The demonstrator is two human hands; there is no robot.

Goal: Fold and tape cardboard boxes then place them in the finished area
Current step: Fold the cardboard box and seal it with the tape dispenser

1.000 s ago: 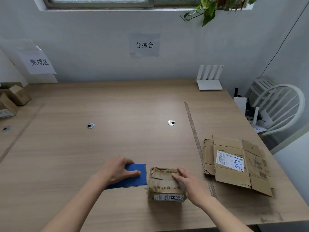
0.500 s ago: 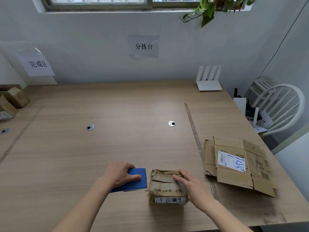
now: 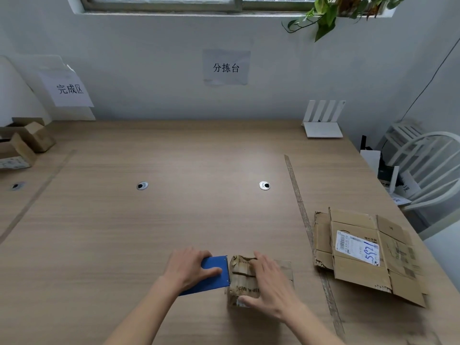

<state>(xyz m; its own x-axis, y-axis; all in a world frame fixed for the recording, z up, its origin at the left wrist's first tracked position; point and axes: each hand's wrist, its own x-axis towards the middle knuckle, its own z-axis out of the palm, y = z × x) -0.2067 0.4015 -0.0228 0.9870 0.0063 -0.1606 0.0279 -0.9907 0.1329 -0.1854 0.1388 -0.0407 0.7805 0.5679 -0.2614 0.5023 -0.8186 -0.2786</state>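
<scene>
The left hand (image 3: 189, 267) grips a blue tape dispenser (image 3: 214, 275) against the small cardboard box (image 3: 242, 277) near the desk's (image 3: 149, 232) front edge. The right hand (image 3: 270, 285) lies over the box, fingers spread flat. A flattened carton (image 3: 361, 252) lies to the right.

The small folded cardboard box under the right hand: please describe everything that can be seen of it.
The small brown folded cardboard box looks worn and wrinkled, with faded print and a white label low on its near side. It stands closed on the wooden table near the front edge. The right hand lies over its top, thumb against the near side. The flat blue tool, held by the left hand, meets its left side.
</scene>
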